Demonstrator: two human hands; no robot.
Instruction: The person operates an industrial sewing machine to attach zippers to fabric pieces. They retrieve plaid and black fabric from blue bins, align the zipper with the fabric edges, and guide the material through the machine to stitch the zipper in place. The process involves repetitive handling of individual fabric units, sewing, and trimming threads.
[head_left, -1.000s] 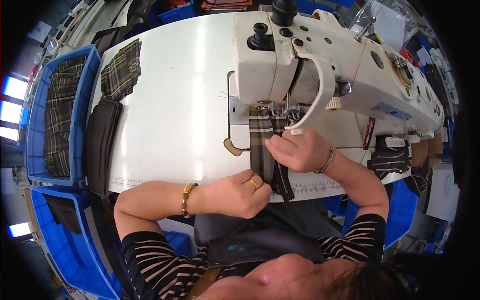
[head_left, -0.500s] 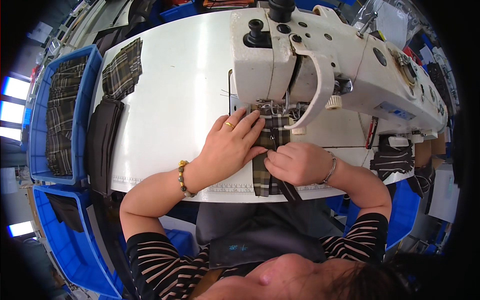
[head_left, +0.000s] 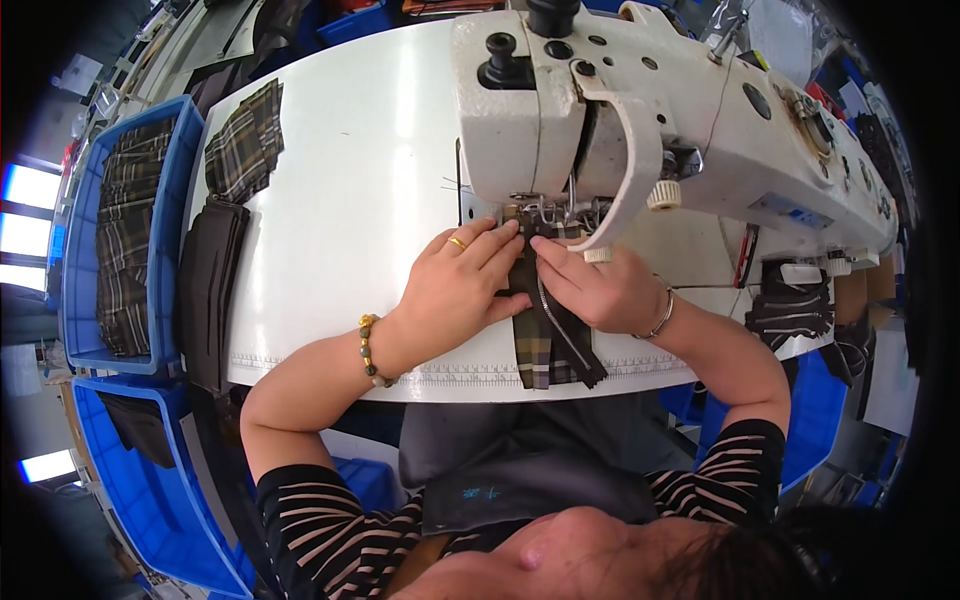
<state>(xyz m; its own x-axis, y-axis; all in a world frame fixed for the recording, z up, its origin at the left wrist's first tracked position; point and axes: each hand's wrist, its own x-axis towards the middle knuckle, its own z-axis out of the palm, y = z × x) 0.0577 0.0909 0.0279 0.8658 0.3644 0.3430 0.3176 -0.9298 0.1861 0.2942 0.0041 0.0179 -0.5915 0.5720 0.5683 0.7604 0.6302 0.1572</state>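
Observation:
Under the needle area of a white sewing machine [head_left: 505, 130] lies a strip of plaid fabric [head_left: 532, 362] with a dark zipper [head_left: 568, 343] on top. The zipper's silvery teeth show, and its loose end slants toward the table's front edge. My left hand [head_left: 452, 280] rests flat on the fabric's left side, fingers stretched toward the presser foot [head_left: 545, 212] and thumb at the zipper's edge. With fingertips just in front of the foot, my right hand [head_left: 602, 292] pinches the zipper's right edge. My right fingers partly hide the fabric beneath.
At left stand a blue bin [head_left: 160, 240] of plaid pieces and another blue bin [head_left: 165, 500] below. Plaid pieces [head_left: 245, 140] and folded dark pieces [head_left: 212, 290] lie on the table's left side. More zippers [head_left: 790, 305] and a red-handled tool [head_left: 745, 255] lie at right.
My right hand has moved up toward the presser foot, laying the zipper along the fabric. The zipper's teeth and loose end now show further. My left hand has stayed nearly in place.

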